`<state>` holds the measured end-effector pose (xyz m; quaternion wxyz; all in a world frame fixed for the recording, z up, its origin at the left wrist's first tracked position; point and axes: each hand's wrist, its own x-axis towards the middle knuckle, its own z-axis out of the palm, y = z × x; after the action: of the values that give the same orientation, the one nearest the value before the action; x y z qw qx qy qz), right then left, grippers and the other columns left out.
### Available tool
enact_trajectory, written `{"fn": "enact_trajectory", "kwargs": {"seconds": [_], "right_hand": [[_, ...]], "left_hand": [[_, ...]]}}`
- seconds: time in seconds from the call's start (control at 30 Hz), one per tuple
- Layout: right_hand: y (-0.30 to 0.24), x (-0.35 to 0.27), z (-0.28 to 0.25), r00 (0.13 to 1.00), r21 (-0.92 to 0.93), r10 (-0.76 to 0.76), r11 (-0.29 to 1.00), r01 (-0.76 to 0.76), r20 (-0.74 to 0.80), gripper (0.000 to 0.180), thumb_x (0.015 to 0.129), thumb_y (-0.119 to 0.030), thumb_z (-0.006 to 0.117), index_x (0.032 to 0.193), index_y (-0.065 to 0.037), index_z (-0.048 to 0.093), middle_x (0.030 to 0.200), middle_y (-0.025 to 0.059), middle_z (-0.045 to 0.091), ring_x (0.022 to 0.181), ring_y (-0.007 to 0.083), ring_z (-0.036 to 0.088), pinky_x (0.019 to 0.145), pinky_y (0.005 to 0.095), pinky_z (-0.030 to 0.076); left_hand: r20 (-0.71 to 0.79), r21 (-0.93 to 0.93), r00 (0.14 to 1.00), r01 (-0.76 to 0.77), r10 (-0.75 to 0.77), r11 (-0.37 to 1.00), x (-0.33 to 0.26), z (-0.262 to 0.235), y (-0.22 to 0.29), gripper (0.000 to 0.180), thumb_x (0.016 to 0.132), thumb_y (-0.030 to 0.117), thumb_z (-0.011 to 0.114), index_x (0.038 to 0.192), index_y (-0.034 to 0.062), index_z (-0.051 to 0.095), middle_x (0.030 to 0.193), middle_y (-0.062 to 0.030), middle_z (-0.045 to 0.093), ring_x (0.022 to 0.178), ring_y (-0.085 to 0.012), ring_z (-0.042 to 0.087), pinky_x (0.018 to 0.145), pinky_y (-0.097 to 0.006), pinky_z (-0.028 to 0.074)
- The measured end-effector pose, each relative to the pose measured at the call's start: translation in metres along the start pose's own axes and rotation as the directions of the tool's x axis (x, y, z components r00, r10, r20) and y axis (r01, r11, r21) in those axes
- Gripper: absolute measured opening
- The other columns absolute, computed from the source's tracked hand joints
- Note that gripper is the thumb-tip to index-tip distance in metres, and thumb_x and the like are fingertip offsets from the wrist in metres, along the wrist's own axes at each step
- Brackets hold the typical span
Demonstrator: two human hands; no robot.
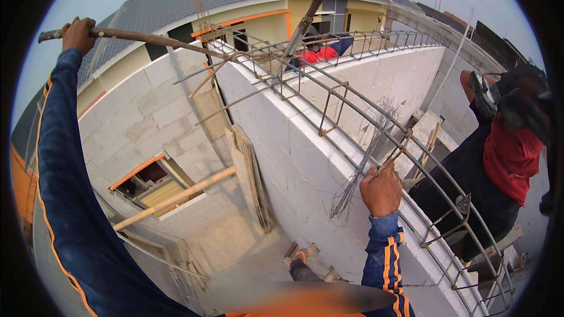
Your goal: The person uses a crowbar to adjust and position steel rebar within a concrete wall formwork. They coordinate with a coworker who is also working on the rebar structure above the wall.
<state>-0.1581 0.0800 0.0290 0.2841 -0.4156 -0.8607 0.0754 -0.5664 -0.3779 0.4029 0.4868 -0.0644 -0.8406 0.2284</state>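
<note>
At the upper left, my left hand [78, 35] is raised and wrapped round a long brown wooden pole [147, 38]. The pole reaches right to the rebar cage [346, 103] along the wall top. My right hand [380, 191] is closed at the near part of this cage. A thin rusty piece shows by its fingertips; whether that is a tool or a stirrup I cannot tell. Just left of those fingers, a bundle of thin tie wire [354, 185] hangs over the side of the white block wall [317, 170].
A person in dark clothes with a red cloth [511, 158] is close on the right. Another in red [319, 54] is beyond the wall. An upright timber [302, 26] stands at the cage. Below left are a bamboo pole [176, 196], boards [249, 176] and a window opening [155, 185].
</note>
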Motion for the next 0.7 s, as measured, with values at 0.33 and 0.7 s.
{"fn": "enact_trajectory", "kwargs": {"seconds": [0.33,0.7], "right_hand": [[0.0,-0.002,0.0,1.0,-0.025,-0.012,1.0,0.012,-0.001,0.049,0.093,-0.026,0.052,0.122,0.013,0.049,0.105,0.0297,0.064,0.1,0.0418,0.062,0.09,0.0473,0.047],[0.004,0.0,0.003,1.0,-0.024,-0.019,1.0,0.019,-0.019,0.052,0.093,-0.029,0.051,0.124,0.012,0.051,0.108,0.0283,0.065,0.102,0.0393,0.062,0.092,0.046,0.047]], "left_hand": [[-0.098,-0.002,0.995,-0.034,0.034,0.999,-0.026,-0.003,-0.001,0.015,0.079,0.019,0.066,0.094,0.0183,0.069,0.091,-0.0017,0.067,0.104,-0.0226,0.059,0.096,-0.047,0.036],[-0.1,0.008,0.995,-0.022,0.023,1.0,-0.025,-0.006,0.004,0.013,0.08,0.021,0.069,0.092,0.0158,0.068,0.089,-0.0039,0.067,0.1,-0.0236,0.06,0.092,-0.046,0.037]]}}
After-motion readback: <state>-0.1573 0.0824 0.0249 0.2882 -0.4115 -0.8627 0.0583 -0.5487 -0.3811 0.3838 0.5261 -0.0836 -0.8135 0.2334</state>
